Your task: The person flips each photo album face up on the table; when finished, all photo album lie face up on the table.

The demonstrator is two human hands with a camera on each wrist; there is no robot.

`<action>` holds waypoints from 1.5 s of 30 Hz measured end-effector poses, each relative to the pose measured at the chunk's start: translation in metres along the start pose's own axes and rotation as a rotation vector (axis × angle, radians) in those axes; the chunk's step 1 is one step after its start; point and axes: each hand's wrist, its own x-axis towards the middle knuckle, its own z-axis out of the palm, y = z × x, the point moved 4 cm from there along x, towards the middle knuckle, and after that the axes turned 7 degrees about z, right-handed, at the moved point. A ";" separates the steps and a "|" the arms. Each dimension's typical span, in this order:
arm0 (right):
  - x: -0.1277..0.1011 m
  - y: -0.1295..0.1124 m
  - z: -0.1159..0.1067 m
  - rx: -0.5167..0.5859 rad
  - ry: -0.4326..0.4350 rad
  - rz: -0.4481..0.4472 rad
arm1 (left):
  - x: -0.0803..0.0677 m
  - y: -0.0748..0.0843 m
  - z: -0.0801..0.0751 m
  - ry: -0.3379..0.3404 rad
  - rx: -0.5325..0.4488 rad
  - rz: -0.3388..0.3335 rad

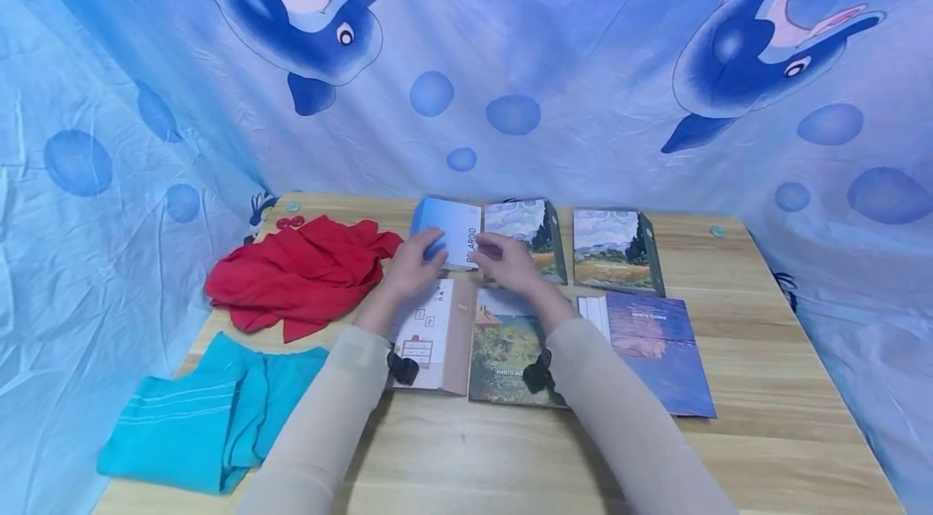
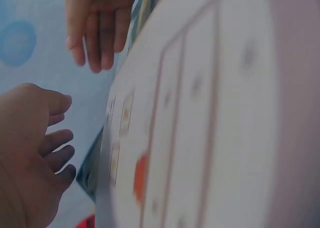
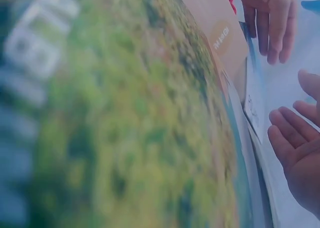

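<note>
Two albums, a white one (image 1: 426, 333) and a landscape-covered one (image 1: 506, 349), are seen nearest on the table (image 1: 765, 385), beyond which the light-blue Polaroid box (image 1: 448, 231) is touched by both loosely spread hands, left (image 1: 411, 264) and right (image 1: 506, 260).

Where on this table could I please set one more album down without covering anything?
Bare wood runs along the table right of the purple album, and across the front edge. The middle is crowded: albums lie side by side, with the red cloth and teal cloth left.
</note>
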 end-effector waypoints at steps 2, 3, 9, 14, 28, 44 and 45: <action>-0.002 -0.002 -0.005 -0.001 0.013 -0.013 | 0.002 0.008 0.005 -0.020 0.014 0.033; -0.004 -0.002 -0.008 -0.005 0.019 -0.023 | 0.003 0.012 0.008 -0.028 0.018 0.052; -0.014 -0.002 -0.027 0.012 0.034 -0.038 | 0.007 0.034 0.021 -0.075 0.078 0.189; -0.023 0.001 -0.043 0.003 0.048 -0.035 | 0.007 0.043 0.029 -0.095 0.076 0.215; -0.046 0.016 -0.087 -0.035 0.132 -0.069 | 0.010 0.057 0.044 -0.127 0.104 0.249; -0.062 0.050 -0.121 -0.044 0.314 -0.107 | 0.026 0.074 0.080 -0.182 0.081 0.295; -0.063 0.053 -0.122 -0.049 0.325 -0.101 | 0.027 0.076 0.082 -0.180 0.080 0.289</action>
